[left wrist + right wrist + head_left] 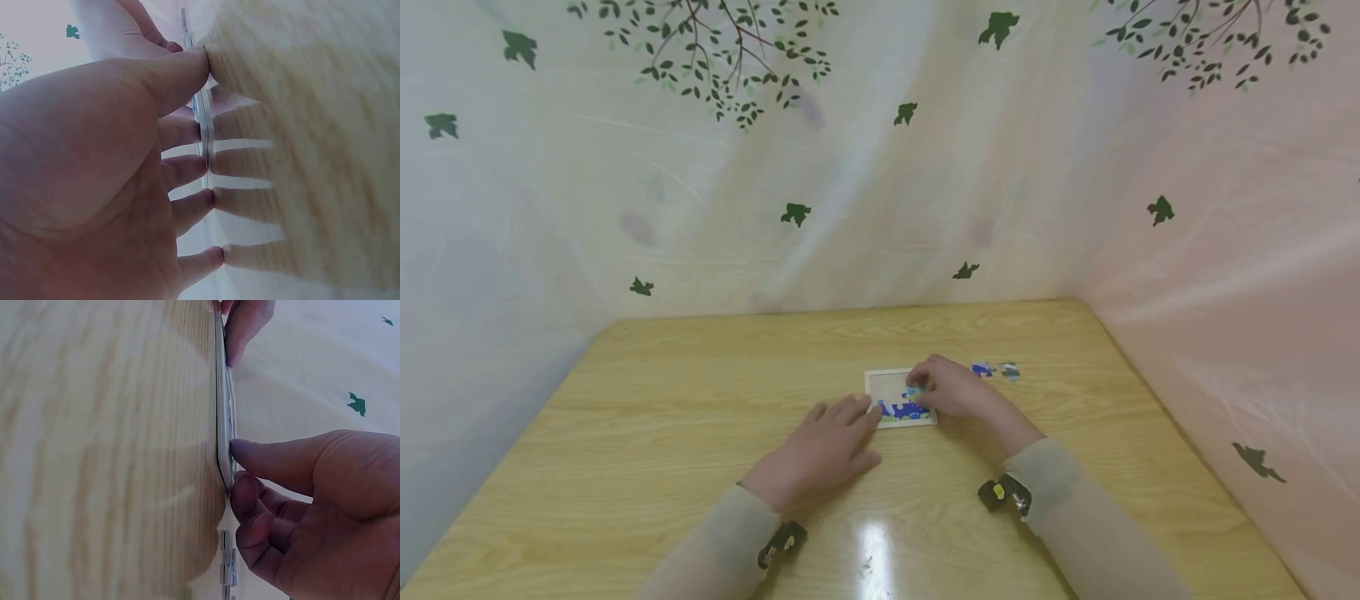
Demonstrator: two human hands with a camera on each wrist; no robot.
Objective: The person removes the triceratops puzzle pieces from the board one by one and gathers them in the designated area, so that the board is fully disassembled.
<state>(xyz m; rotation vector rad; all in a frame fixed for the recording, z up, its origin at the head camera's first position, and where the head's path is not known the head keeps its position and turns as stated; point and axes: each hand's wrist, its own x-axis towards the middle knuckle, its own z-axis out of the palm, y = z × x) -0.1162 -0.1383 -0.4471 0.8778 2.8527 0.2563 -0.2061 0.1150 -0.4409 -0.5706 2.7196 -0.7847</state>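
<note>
A small white-rimmed puzzle tray (904,372) lies flat on the table. Joined blue and purple puzzle pieces (901,411) fill its near part, while its upper left shows bare backing. My left hand (826,446) rests with spread, fairly straight fingers at the tray's left edge, fingertips touching the rim and tabletop. Over the tray's right side, my right hand (957,390) has curled fingers and thumb pinching a light blue puzzle piece (913,392) down at the tray surface. The fingers partly hide this piece. In the right wrist view, the thumb and index finger meet the tray (223,434) edge-on.
Two loose puzzle pieces, one purple-blue (982,369) and one greyish (1010,370), lie on the wooden table (715,367) just right of the tray. A pale curtain (865,183) with leaf prints hangs behind the table and along its sides.
</note>
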